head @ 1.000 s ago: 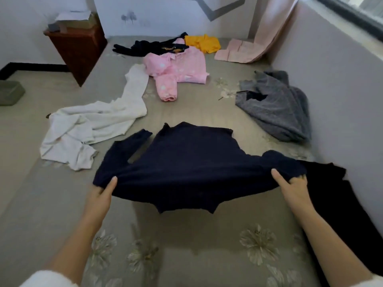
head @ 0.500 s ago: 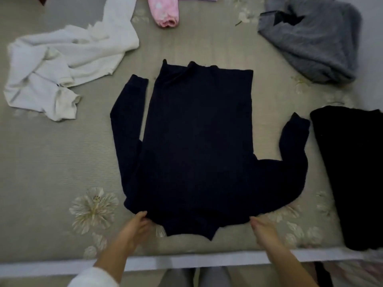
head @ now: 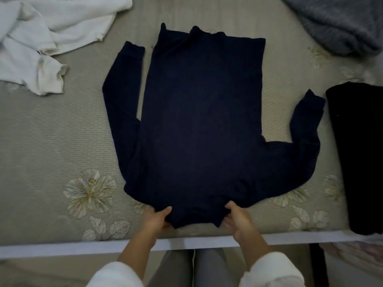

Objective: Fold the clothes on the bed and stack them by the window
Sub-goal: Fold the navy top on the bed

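The one head view looks almost straight down from above the near edge of the bed (head: 41, 141). It sits close, facing the far side, with the sweater (head: 203, 121) filling the middle.

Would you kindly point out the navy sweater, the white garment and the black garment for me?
navy sweater (head: 203, 121), head view, middle of its body.
white garment (head: 51, 27), head view, on its crumpled upper folds.
black garment (head: 358, 152), head view, middle of its visible part.

Grey trousers (head: 207, 268), 2 white sleeves (head: 271, 272)
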